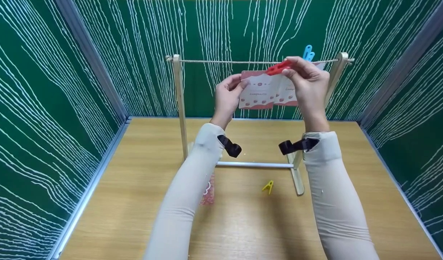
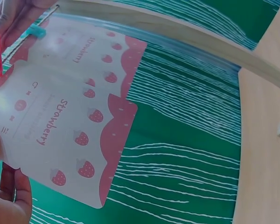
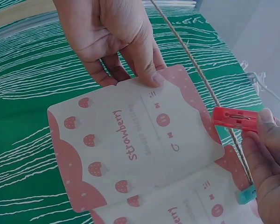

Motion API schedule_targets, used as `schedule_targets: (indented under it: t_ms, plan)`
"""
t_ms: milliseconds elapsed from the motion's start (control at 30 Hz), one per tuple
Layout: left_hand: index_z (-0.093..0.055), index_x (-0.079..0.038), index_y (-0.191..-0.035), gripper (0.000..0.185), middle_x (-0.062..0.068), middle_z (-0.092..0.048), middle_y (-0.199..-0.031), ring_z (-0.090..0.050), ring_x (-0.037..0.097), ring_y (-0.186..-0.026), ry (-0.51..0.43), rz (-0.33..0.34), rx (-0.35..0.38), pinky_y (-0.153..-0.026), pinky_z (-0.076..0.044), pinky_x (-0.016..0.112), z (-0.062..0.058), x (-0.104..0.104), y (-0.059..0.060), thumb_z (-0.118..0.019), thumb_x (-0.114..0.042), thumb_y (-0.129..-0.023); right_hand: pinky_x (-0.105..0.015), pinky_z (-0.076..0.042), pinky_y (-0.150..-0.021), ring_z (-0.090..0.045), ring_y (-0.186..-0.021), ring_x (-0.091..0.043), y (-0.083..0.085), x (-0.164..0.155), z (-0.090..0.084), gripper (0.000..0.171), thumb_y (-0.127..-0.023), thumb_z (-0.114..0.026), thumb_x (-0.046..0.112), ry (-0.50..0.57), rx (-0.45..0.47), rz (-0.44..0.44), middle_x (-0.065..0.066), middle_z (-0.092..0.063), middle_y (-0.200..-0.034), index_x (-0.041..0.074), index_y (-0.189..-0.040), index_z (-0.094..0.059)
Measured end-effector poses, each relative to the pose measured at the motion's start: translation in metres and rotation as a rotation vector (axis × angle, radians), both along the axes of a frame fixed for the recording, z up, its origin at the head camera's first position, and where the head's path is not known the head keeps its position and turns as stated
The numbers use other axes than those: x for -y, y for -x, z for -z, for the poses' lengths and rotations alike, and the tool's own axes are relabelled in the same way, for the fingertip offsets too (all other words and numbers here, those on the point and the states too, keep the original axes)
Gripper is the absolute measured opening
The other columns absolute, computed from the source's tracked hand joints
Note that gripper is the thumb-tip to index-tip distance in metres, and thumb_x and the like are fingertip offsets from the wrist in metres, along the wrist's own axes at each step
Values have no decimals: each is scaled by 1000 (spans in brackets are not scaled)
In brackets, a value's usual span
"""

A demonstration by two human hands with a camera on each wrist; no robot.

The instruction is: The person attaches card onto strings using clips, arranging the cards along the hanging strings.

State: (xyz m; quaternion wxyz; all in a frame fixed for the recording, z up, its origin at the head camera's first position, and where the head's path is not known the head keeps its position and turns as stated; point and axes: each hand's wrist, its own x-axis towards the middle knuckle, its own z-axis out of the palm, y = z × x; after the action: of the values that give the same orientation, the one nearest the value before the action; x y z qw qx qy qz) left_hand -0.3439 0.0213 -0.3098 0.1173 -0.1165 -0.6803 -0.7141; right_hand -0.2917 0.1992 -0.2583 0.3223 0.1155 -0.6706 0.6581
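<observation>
My left hand [image 1: 228,96] pinches the left edge of a strawberry-print card [image 3: 126,135], thumb in front and fingers behind. That card is held just below the rope [image 1: 221,62]. Between thumb and fingers, my right hand [image 1: 311,86] grips a red clothespin [image 3: 234,118], its tip right at the card's top edge beside the rope. A second strawberry card [image 1: 287,94] hangs to the right, partly overlapped by the first and partly behind my right hand. At its top, a blue clothespin [image 1: 308,54] clips onto the rope.
The rope runs between two wooden posts [image 1: 180,104] of a stand joined low down by a metal bar [image 1: 256,164]. A yellow clothespin [image 1: 268,186] lies on the wooden table [image 1: 134,216]. Under my left forearm shows part of a pink-red card [image 1: 208,193]. Green walls enclose the table.
</observation>
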Motion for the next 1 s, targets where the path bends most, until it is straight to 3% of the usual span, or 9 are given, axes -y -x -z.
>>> schedule_targets:
  t_ms: [200, 433, 1000]
  plan:
    - [-68, -13, -113, 26, 1, -71, -110, -64, 10, -97, 4, -4, -6, -89, -48, 27, -6, 0, 3, -65, -22, -90, -23, -45, -78, -62, -88, -15, -13, 9, -15, 20, -81, -73, 8, 28, -2, 26, -1, -74, -96, 7, -101, -75]
    - [-68, -14, -113, 26, 0, -72, -109, -64, 9, -96, 11, -6, -3, -88, -49, 26, -8, -2, 4, -65, -23, -89, -22, -48, -79, -64, -86, -16, -11, 11, -20, 22, -79, -75, 7, 81, -12, 16, -3, -74, -95, 4, -101, -74]
    - [-68, -17, -114, 28, -4, -71, -112, -64, 7, -98, 7, -19, 7, -92, -48, 27, -13, -4, 5, -66, -26, -88, -22, -48, -79, -63, -85, -15, -10, 14, -29, 21, -81, -73, 9, 55, 5, 43, -2, -75, -96, 6, -102, -74]
